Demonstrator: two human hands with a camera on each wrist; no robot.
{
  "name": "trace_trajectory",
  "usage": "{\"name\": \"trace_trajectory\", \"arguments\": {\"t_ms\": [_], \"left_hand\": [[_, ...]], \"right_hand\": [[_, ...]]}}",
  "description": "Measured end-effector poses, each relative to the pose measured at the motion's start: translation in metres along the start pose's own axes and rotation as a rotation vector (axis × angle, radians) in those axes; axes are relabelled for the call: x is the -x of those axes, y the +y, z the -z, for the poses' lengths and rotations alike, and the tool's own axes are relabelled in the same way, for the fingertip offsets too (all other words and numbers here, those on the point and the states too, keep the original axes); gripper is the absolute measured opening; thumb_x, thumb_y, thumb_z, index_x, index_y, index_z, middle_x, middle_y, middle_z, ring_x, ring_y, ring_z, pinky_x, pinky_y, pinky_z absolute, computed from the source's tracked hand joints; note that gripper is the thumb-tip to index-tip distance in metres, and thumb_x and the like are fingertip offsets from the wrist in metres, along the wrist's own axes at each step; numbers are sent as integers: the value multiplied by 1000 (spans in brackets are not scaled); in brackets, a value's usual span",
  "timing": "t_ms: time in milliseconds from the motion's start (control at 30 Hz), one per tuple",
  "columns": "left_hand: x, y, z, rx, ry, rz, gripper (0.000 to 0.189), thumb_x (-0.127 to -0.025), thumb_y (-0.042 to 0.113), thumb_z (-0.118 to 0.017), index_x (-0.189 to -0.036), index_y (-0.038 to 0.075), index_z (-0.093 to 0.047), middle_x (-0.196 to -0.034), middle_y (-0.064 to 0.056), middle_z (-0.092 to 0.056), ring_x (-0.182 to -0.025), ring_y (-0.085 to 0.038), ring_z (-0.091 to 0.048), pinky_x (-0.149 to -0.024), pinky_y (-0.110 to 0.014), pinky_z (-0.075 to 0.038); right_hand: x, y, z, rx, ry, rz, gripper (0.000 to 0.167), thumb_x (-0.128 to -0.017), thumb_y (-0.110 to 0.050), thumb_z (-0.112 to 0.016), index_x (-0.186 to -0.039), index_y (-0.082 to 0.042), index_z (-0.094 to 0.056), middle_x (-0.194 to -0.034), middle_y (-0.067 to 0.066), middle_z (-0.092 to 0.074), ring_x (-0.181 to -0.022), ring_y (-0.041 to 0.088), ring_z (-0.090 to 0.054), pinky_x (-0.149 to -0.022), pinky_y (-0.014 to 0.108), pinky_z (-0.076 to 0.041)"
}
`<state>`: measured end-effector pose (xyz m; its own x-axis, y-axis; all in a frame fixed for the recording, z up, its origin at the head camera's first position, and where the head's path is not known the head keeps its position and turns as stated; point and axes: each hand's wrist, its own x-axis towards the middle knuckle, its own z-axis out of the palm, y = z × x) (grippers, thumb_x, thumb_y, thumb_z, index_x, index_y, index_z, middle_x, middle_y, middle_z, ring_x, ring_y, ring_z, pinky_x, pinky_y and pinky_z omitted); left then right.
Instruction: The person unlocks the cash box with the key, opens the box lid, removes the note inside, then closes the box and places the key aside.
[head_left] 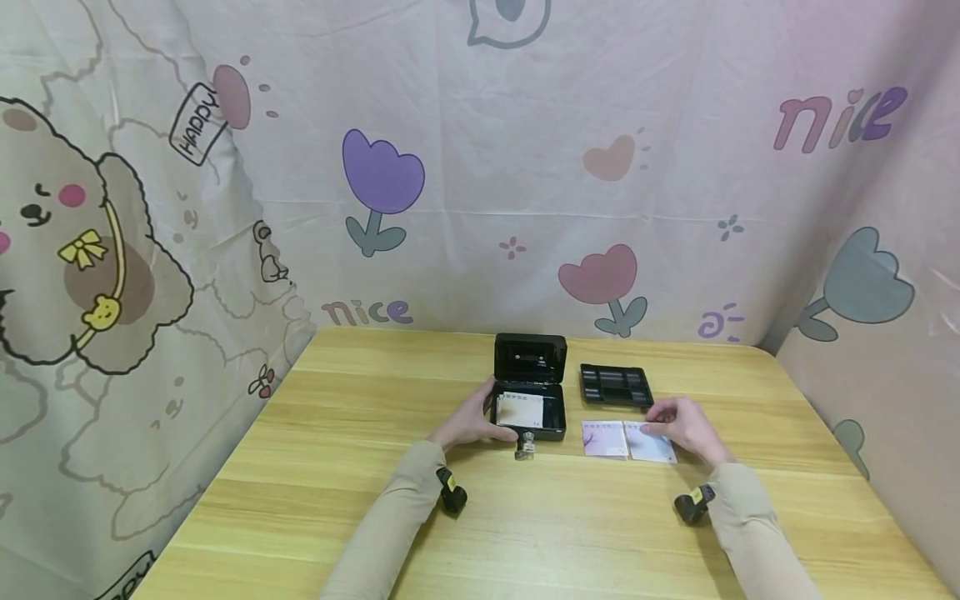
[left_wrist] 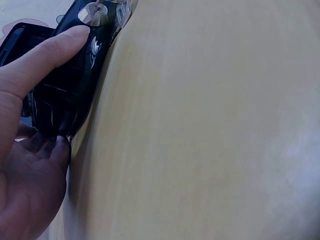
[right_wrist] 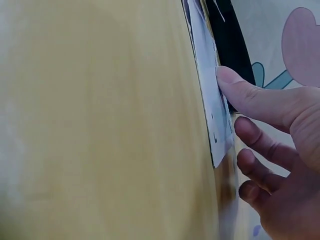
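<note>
My left hand [head_left: 471, 419] grips the front left corner of a black cash box [head_left: 555, 411], its lid [head_left: 529, 360] standing up. In the left wrist view the thumb [left_wrist: 67, 44] lies along the front beside the round lock [left_wrist: 93, 14], the other fingers at the side wall. Pale banknote-like papers [head_left: 521, 410] lie inside the box. On the table, my right hand [head_left: 686, 427] rests its thumb on a bluish banknote-like paper [head_left: 654, 448]. Its other visible fingers bend loosely beyond the paper's edge in the right wrist view; the index finger is mostly hidden there.
A purplish banknote-like stack [head_left: 603, 439] lies just left of the bluish paper. Behind them sits a black compartment tray [head_left: 617, 385]. A clear tag [head_left: 525, 446] hangs at the box's lock. The wooden table [head_left: 585, 533] ends at a printed curtain [head_left: 465, 167].
</note>
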<state>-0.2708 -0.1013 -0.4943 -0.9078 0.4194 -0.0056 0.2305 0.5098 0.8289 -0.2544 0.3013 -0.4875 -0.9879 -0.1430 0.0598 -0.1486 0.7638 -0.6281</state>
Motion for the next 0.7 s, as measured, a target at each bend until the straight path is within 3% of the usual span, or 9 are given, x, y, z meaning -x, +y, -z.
{"name": "trace_trajectory", "arguments": {"t_ms": [200, 433, 700], "left_hand": [[0, 1, 0, 5, 2, 2, 123, -72, 30, -92, -160, -3, -11, -168, -22, -12, -155, -37, -20, -129, -47, -19], [0, 3, 1, 4, 6, 1, 124, -72, 30, -92, -159, -4, -11, -168, -23, -12, -155, -38, -20, -129, -48, -19], [1, 1, 1, 10, -2, 1, 125, -72, 31, -92, -160, -3, -10, -168, -23, -12, -155, -38, -20, -129, -49, -20]], "right_hand": [[0, 1, 2, -18, 38, 13, 22, -79, -16, -83, -95, -4, -74, -86, 7, -72, -76, 12, -55, -67, 21, -44], [3, -14, 8, -92, 96, 35, 28, -82, -23, -83, -103, -5, -76, -94, 9, -72, -80, 10, -54, -67, 20, -43], [3, -31, 4, -261, 61, 130, 35, -85, -13, -80, -114, 5, -70, -106, 23, -73, -85, 2, -62, -73, 16, -52]]}}
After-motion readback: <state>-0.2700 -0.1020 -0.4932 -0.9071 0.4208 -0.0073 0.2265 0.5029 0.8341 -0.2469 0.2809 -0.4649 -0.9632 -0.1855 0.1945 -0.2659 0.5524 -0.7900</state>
